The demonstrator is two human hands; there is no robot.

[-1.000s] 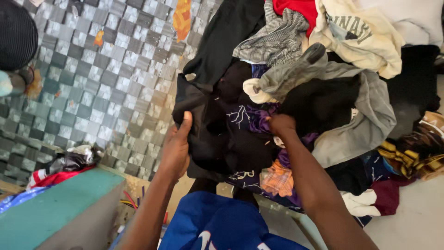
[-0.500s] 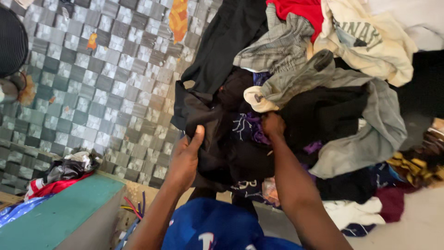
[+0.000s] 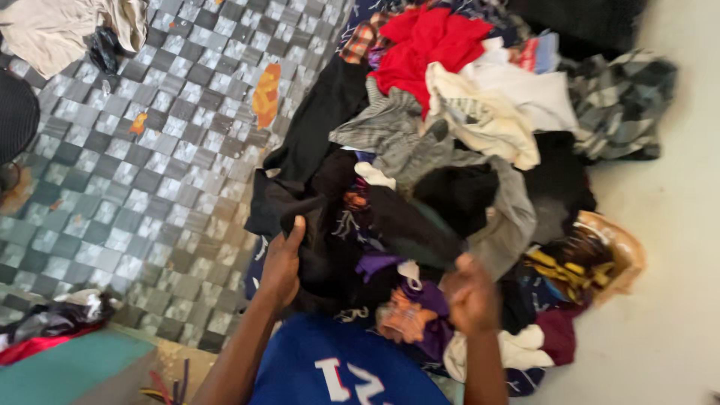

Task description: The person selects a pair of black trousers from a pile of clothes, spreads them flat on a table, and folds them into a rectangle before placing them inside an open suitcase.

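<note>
A big heap of mixed clothes lies on the floor in front of me. My left hand [image 3: 283, 264] grips a black garment [image 3: 315, 225] at the near left edge of the heap. My right hand [image 3: 470, 294] is blurred, fingers curled, over dark cloth next to purple and orange pieces [image 3: 405, 304]; whether it grips the cloth is unclear. A red garment [image 3: 427, 37], a cream top [image 3: 487, 120] and a grey top [image 3: 397, 139] lie farther back in the pile.
Green-and-white checkered floor covering [image 3: 135, 187] spreads to the left, with pale bare floor [image 3: 667, 315] to the right. A teal box [image 3: 67, 367] stands at the near left with crumpled cloth [image 3: 52, 322] beside it. A plaid garment [image 3: 619, 97] lies at the far right.
The view has tilted up, showing more of the pile's far side. My right hand has pulled back toward me and to the right. My left hand has kept hold of the black garment.
</note>
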